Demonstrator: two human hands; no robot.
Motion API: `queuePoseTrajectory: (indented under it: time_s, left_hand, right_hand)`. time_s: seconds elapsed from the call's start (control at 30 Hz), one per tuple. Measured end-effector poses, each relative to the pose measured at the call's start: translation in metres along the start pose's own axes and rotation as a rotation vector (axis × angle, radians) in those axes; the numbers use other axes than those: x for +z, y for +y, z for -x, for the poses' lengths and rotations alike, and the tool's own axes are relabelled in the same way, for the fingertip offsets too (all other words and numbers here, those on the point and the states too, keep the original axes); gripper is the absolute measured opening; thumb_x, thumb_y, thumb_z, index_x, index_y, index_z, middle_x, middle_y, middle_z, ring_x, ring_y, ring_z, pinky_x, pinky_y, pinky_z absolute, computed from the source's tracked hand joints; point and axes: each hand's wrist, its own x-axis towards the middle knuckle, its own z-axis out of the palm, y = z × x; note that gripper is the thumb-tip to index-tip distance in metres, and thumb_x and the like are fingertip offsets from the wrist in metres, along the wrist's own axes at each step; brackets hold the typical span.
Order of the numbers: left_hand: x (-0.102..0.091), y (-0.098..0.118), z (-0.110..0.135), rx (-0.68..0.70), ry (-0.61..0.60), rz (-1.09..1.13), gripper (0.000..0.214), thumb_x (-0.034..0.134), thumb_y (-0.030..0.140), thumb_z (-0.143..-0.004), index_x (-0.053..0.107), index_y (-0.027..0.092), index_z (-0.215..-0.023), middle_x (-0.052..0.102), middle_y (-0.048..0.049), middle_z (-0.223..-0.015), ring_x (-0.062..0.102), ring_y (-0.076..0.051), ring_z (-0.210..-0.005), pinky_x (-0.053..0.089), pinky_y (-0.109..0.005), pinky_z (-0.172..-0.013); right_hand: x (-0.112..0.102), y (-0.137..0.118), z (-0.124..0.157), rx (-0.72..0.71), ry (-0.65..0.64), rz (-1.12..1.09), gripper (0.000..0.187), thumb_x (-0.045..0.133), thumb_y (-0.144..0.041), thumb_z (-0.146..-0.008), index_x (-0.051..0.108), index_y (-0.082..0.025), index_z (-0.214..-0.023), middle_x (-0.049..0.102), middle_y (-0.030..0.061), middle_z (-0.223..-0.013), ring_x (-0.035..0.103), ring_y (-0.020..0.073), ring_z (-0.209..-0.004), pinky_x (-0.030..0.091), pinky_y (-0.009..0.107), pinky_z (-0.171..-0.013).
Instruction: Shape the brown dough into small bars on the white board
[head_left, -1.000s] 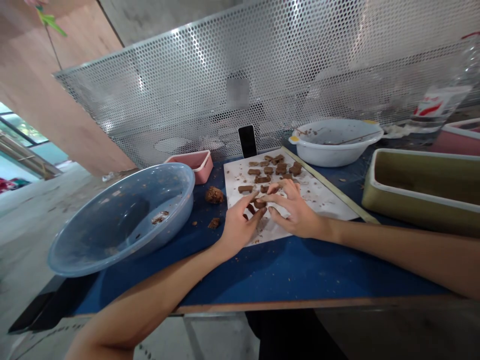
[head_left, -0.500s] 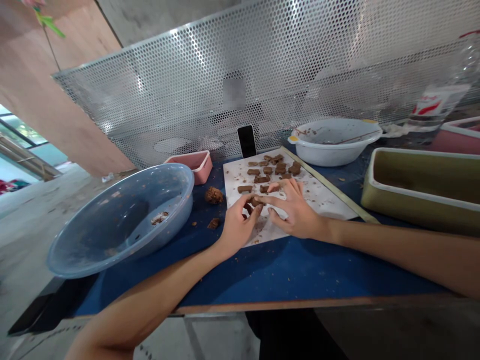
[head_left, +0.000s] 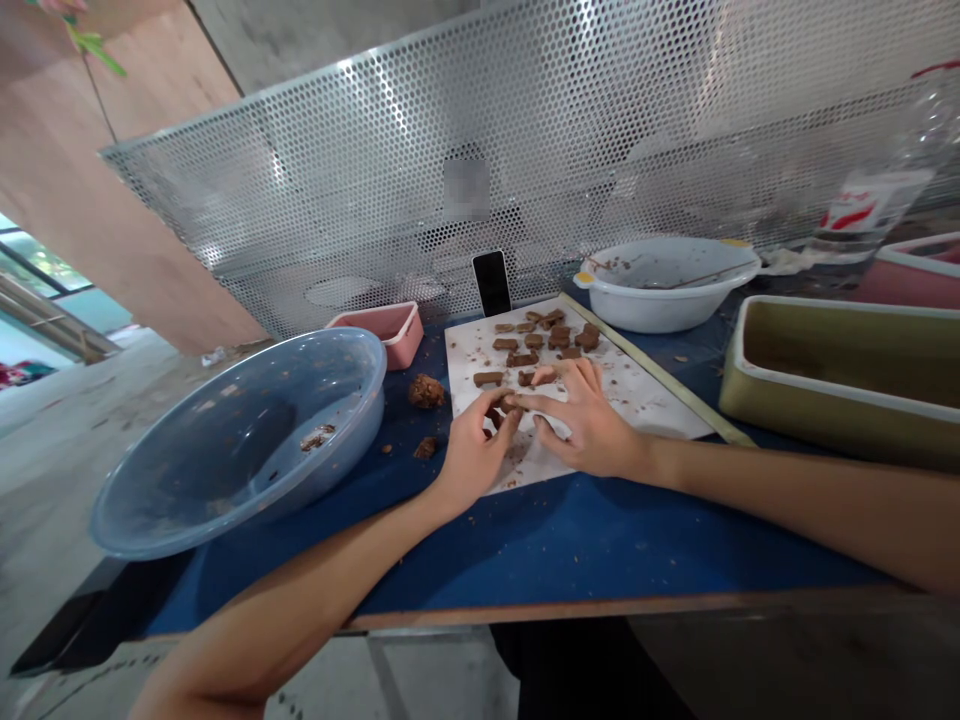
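My left hand [head_left: 474,448] is curled at the near part of a white sheet [head_left: 652,408], thumb and fingers closed round a small brown clay piece [head_left: 507,404]. Fingers hide most of that piece. From the right, my right hand [head_left: 589,420] reaches over the sheet with its fingers spread. Its index fingertip touches the top of the piece, while the thumb stays apart below. Beyond my hands lie several shaped brown clay pieces [head_left: 523,359], some flat and oblong, among crumbs. A rough brown lump [head_left: 427,391] and a smaller lump [head_left: 426,447] rest left of the sheet.
A large blue basin [head_left: 247,440] stands at left, with a pink tray [head_left: 401,335] behind it. A phone [head_left: 492,283] leans against the perforated metal screen [head_left: 360,180]. At right are a white basin [head_left: 660,310], an olive planter [head_left: 832,400] and a plastic bottle [head_left: 862,215].
The whole view has shifted very slightly. Both hands keep nearly the same place and pose on the clay piece.
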Motion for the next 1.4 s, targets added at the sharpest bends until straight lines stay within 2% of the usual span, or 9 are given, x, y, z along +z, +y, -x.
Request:
queuePoseTrajectory:
  time_s: [0.1,0.33,0.47,0.63,0.8,0.93,1.03,1.13,1.4]
  left_hand:
    - [-0.0002,0.0002,-0.0002,-0.001,0.005,-0.006,0.029,0.066,0.037,-0.104,0.073,0.018,-0.125,0.076,-0.0048,-0.101,0.065,-0.015,-0.081,0.050,-0.023,-0.066]
    - [-0.0002,-0.0001,0.0003,-0.008,0.009,-0.013,0.030,0.066,0.035,-0.103,0.071,0.018,-0.126,0.076,-0.0057,-0.105,0.064,-0.015,-0.080,0.051,-0.025,-0.067]
    - [-0.0002,0.0011,0.0003,-0.015,0.004,0.005,0.029,0.066,0.038,-0.104,0.072,0.019,-0.125,0.076,-0.0048,-0.103,0.065,-0.015,-0.084,0.051,-0.025,-0.069]
    - [0.0004,0.0014,0.0010,-0.014,-0.005,0.015,0.030,0.066,0.037,-0.103,0.072,0.018,-0.125,0.077,-0.0059,-0.107,0.066,-0.015,-0.081,0.053,-0.025,-0.069]
    - [0.0011,0.0015,0.0007,-0.041,-0.003,0.010,0.027,0.065,0.036,-0.103,0.072,0.019,-0.123,0.077,-0.0048,-0.104,0.066,-0.015,-0.084,0.051,-0.025,-0.069]
    - [0.0011,0.0012,0.0015,-0.055,-0.034,0.041,0.030,0.066,0.039,-0.104,0.070,0.020,-0.127,0.076,-0.0055,-0.107,0.065,-0.017,-0.087,0.051,-0.026,-0.070]
    - [0.0015,-0.0010,0.0028,-0.070,-0.040,0.090,0.032,0.062,0.041,-0.108,0.065,0.021,-0.133,0.076,-0.0055,-0.108,0.068,-0.018,-0.092,0.054,-0.029,-0.079]
    - [0.0019,-0.0047,0.0029,-0.066,-0.050,0.127,0.027,0.057,0.041,-0.111,0.065,0.021,-0.128,0.075,-0.0053,-0.105,0.070,-0.019,-0.097,0.054,-0.032,-0.091]
    - [-0.0002,-0.0050,0.0000,-0.072,-0.150,0.195,0.030,0.053,0.045,-0.112,0.069,0.020,-0.115,0.073,-0.0048,-0.105,0.066,-0.019,-0.097,0.052,-0.030,-0.090]
  right_hand:
    - [-0.0002,-0.0019,-0.0003,0.048,0.024,0.027,0.043,0.060,-0.021,-0.101,0.075,-0.034,-0.140,0.058,0.0131,-0.131,0.050,0.0336,-0.118,0.045,0.054,-0.100]
    - [0.0001,-0.0019,0.0008,0.012,-0.037,0.034,0.048,0.059,-0.022,-0.102,0.071,-0.037,-0.146,0.055,0.0135,-0.134,0.051,0.0344,-0.121,0.047,0.057,-0.104]
    - [0.0009,-0.0011,0.0004,0.073,-0.023,0.007,0.046,0.058,-0.023,-0.103,0.071,-0.033,-0.146,0.056,0.0150,-0.133,0.053,0.0354,-0.122,0.048,0.058,-0.106]
    - [0.0023,-0.0007,0.0012,0.006,-0.044,-0.010,0.048,0.057,-0.020,-0.101,0.072,-0.033,-0.145,0.055,0.0153,-0.136,0.053,0.0352,-0.122,0.048,0.060,-0.105]
    - [0.0030,0.0009,0.0011,0.077,-0.016,-0.033,0.049,0.056,-0.023,-0.104,0.068,-0.034,-0.150,0.057,0.0141,-0.132,0.054,0.0352,-0.124,0.046,0.063,-0.108]
    - [0.0025,0.0011,0.0017,0.006,-0.055,-0.064,0.054,0.055,-0.019,-0.102,0.065,-0.036,-0.153,0.056,0.0136,-0.133,0.055,0.0339,-0.122,0.048,0.059,-0.105]
    - [0.0026,0.0011,0.0018,0.037,-0.042,-0.055,0.055,0.056,-0.019,-0.102,0.065,-0.037,-0.152,0.056,0.0133,-0.133,0.054,0.0353,-0.122,0.048,0.060,-0.105]
    - [0.0031,0.0006,0.0010,0.084,-0.011,-0.069,0.055,0.057,-0.022,-0.102,0.061,-0.035,-0.156,0.057,0.0134,-0.132,0.056,0.0360,-0.123,0.048,0.062,-0.107]
    - [0.0035,0.0006,-0.0003,0.035,-0.019,-0.029,0.033,0.067,-0.039,-0.108,0.073,-0.035,-0.140,0.061,0.0125,-0.130,0.057,0.0325,-0.120,0.050,0.056,-0.105]
